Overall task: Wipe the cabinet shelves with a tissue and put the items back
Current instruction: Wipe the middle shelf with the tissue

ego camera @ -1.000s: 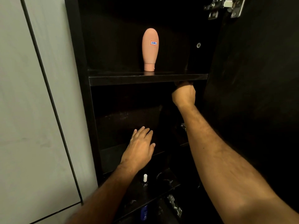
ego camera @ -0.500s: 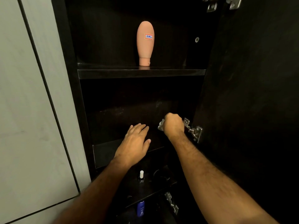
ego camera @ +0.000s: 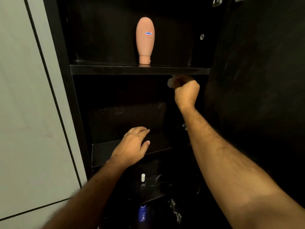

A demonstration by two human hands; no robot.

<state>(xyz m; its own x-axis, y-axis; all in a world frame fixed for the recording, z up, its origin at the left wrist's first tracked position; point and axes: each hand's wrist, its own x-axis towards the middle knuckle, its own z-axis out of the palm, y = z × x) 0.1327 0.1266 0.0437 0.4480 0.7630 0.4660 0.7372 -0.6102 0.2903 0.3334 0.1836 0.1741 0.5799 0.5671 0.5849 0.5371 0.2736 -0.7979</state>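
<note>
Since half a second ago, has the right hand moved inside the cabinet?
Yes. The right hand, holding a tissue, has gone up from beside the metal hinge to just under the upper shelf.

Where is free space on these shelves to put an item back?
Top shelf: bare both sides of the pink bottle. Middle shelf: bare left of the left hand. The lower shelf is crowded around the small bottle.
</note>
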